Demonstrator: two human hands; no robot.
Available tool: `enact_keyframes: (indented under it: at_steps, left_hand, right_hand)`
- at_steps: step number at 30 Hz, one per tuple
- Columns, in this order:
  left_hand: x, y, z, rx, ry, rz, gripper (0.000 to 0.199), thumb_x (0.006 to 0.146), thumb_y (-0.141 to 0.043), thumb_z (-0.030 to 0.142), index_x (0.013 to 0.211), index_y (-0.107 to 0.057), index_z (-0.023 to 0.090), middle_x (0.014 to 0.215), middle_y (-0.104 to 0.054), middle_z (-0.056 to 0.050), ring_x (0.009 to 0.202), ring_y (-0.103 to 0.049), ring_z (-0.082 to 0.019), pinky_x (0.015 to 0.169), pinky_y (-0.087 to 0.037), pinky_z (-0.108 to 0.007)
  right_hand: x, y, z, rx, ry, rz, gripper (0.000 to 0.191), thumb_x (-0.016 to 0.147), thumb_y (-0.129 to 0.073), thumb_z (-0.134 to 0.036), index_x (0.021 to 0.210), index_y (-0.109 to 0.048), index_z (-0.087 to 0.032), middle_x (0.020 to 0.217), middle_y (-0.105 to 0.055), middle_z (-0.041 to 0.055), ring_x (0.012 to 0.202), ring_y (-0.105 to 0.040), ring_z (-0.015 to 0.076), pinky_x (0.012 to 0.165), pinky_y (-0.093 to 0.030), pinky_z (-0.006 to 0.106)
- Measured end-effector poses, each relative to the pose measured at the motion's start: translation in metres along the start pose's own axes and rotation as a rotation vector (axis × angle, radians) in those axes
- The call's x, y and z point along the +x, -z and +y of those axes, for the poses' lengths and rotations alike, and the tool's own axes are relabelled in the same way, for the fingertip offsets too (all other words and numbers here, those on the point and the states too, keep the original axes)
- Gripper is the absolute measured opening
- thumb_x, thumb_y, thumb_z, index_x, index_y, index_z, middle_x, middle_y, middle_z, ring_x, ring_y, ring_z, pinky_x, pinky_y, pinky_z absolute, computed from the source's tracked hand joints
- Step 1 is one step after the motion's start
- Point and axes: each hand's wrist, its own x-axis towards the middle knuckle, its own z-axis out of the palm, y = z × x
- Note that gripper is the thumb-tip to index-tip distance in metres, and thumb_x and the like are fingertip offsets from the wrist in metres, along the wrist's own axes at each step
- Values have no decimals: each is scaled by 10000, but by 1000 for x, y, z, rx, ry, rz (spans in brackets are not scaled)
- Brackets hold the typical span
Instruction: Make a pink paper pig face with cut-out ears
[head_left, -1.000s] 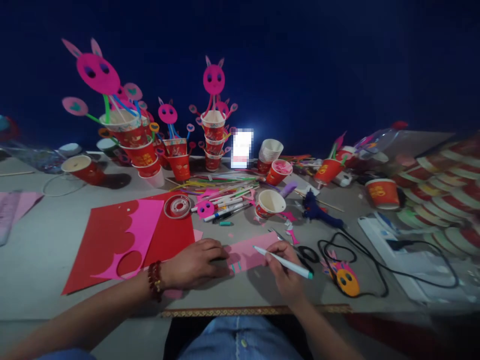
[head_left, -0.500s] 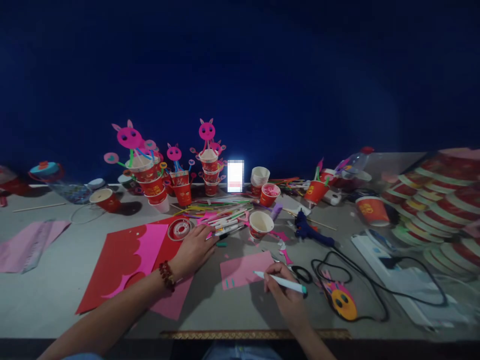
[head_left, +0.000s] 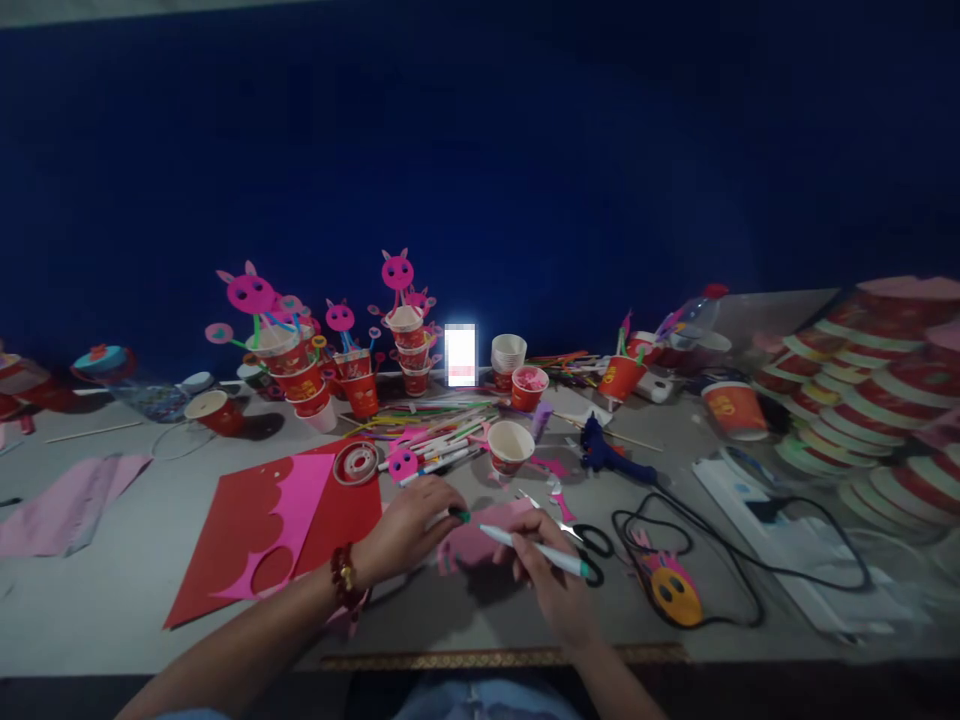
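My right hand [head_left: 553, 575] grips a white marker [head_left: 551, 556] with a green end, its uncapped tip aimed left. Facing that tip, a small green marker cap [head_left: 460, 516] is pinched in the fingers of my left hand [head_left: 412, 525], which has a beaded bracelet at the wrist. Tip and cap are a short way apart. Below and between both hands lies a pink paper piece [head_left: 480, 540], partly in shadow. Scissors [head_left: 598, 542] with black handles rest just beyond my right hand.
Red and pink sheets [head_left: 217, 530] lie left, with a tape roll [head_left: 356, 463] on them. Behind stand a paper cup [head_left: 511, 448], loose markers and stacked cups with pink animal faces [head_left: 251, 293]. At right are a blue glue gun [head_left: 609, 458], its looping cord and tall cup stacks [head_left: 885, 400].
My left hand has picked the green cap off the table and brought it toward the marker tip. My right hand has raised the marker off the pink paper. The view has shifted slightly.
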Motion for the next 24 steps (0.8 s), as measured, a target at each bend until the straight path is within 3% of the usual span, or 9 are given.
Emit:
enact_keyframes:
  at_steps: [4, 8, 13, 19, 24]
  left_hand:
    - [-3, 2, 19, -192, 43, 28, 130, 985, -529, 249, 1047, -634, 205, 980, -673, -64, 932, -593, -200, 831, -454, -304]
    - [-1, 3, 21, -212, 53, 35, 134, 980, -530, 263, 1016, -639, 193, 973, -670, -77, 924, -588, -209, 822, -450, -308]
    - [0, 3, 29, -215, 85, -15, 144, 978, -521, 266, 1004, -642, 191, 959, -660, -73, 912, -583, -208, 813, -442, -307]
    - [-1, -4, 39, -545, 326, -113, 125, 944, -563, 295, 923, -613, 182, 783, -624, -7, 674, -571, -138, 622, -428, -227]
    - [-5, -13, 51, -651, 411, -28, 174, 907, -607, 323, 843, -593, 161, 717, -581, 4, 586, -529, -114, 562, -396, -213]
  right_hand:
    - [-1, -4, -8, 3, 19, 15, 267, 940, -557, -431, 797, -591, -208, 630, -645, -4, 494, -501, 117, 450, -388, 219]
    - [1, -3, -11, -9, 50, 18, 246, 941, -552, -397, 790, -595, -208, 618, -638, -10, 482, -489, 111, 441, -379, 215]
    - [5, -5, -8, 13, 32, -69, 223, 937, -555, -365, 792, -609, -205, 642, -637, -8, 491, -495, 108, 437, -363, 211]
    - [6, -18, -3, 137, -8, 1, 241, 919, -503, -331, 715, -555, -212, 539, -510, -53, 471, -435, 113, 466, -338, 228]
    - [0, -28, 7, 259, 4, 89, 240, 875, -474, -311, 651, -449, -229, 585, -443, -56, 471, -396, 112, 464, -313, 239]
